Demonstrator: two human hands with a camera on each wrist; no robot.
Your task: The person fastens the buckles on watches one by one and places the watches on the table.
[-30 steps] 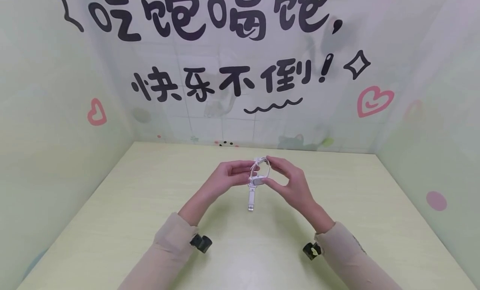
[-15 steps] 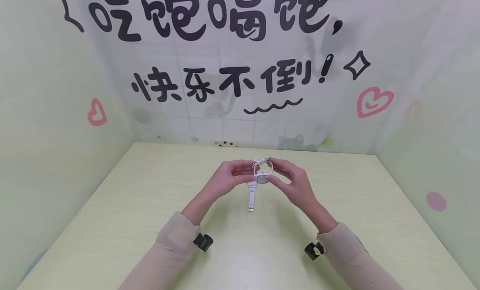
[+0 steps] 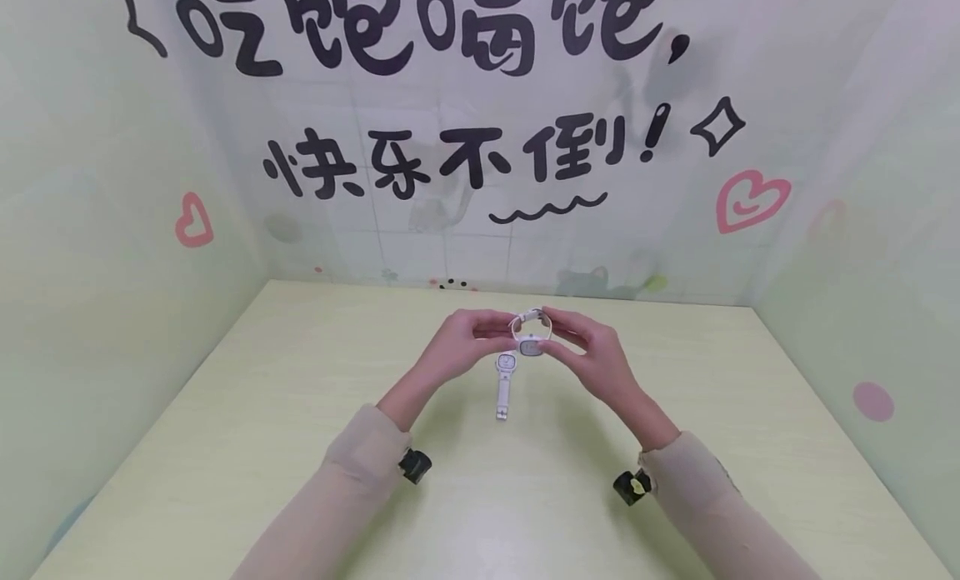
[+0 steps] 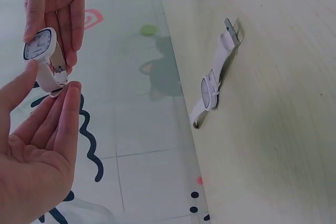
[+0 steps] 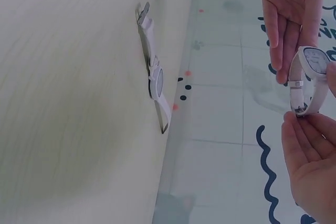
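Note:
A white wristwatch (image 3: 531, 347) with a squarish face is raised above the table, its strap closed into a loop through the buckle. From the left, my left hand (image 3: 462, 344) pinches it, thumb by the case and fingertips at the strap in the left wrist view. My right hand (image 3: 600, 357) holds the other side the same way, thumb on the case edge and fingers on the strap. Beneath them a second white wristwatch (image 3: 504, 384) lies stretched out on the table, face up; its far strap is hidden in the head view but shows in the left wrist view (image 4: 209, 92).
The pale wooden table (image 3: 262, 447) ends at a back wall (image 3: 420, 255) printed with dark lettering. Light green side walls (image 3: 112, 313) enclose it left and right. A dark wrist camera (image 3: 415, 466) hangs at the left cuff, another wrist camera (image 3: 632, 487) at the right.
Both hands have moved slightly right and up with the held watch, which has turned so its face points more toward the head camera. More of the lying watch's face now shows.

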